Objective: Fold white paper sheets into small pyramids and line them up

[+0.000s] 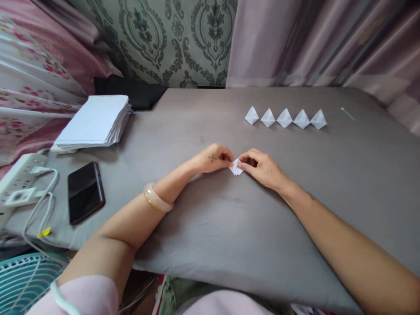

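Note:
A small folded piece of white paper (236, 168) is held between my two hands, low over the grey cloth surface (210, 218). My left hand (215, 158) pinches its left corner between thumb and fingers. On the other side, my right hand (262, 167) grips the right corner the same way. Pointed layers of the paper face toward me; its far part is partly covered by my fingers. Beyond my right hand, several folded white paper shapes (285, 118) stand in a row.
At the back left a stack of white paper (93, 120) lies by a black cloth (131, 92). Nearer are a phone (85, 192) and a power strip (19, 183) with white cables. A thin stick (348, 113) lies far right. A teal fan (29, 280) stands below the left edge.

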`<state>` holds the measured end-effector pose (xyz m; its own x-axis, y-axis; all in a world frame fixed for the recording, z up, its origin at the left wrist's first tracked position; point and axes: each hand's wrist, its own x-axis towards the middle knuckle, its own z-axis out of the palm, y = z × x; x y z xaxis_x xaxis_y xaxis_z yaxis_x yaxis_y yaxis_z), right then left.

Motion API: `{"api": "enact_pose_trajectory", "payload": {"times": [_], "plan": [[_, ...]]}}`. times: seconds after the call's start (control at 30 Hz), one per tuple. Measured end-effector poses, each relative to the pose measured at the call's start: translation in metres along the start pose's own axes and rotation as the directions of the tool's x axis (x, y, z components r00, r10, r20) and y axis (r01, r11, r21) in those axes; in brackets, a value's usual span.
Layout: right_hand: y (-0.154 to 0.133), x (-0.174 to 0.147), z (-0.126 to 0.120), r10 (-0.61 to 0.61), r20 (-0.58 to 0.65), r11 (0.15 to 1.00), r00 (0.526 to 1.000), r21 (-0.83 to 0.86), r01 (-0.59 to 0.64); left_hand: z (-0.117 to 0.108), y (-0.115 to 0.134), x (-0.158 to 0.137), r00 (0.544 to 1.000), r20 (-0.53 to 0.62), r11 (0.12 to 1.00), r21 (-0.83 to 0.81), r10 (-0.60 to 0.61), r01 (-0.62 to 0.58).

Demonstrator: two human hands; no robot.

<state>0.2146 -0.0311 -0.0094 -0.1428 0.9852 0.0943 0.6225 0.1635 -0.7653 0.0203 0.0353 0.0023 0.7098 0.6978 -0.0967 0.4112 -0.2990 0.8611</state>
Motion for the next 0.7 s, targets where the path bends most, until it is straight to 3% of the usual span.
{"api": "enact_pose_trajectory", "payload": {"times": [0.27,0.43,0.7], "plan": [[-0.002,0.001,-0.001,-0.006,0.048,0.999,0.999,-0.045,0.008,0.002,0.006,-0.006,0.994,-0.001,0.970,0.217,0.110,-0.107],[0.005,-0.001,0.001,-0.181,0.049,0.972,0.982,-0.141,0.186,0.005,0.005,-0.008,0.989,-0.004,0.949,0.283,0.144,-0.138],[0.001,-0.010,0.001,-0.373,0.068,0.862,0.925,-0.344,0.373,0.005,-0.002,-0.009,0.931,0.089,0.844,0.398,0.355,-0.360]]}}
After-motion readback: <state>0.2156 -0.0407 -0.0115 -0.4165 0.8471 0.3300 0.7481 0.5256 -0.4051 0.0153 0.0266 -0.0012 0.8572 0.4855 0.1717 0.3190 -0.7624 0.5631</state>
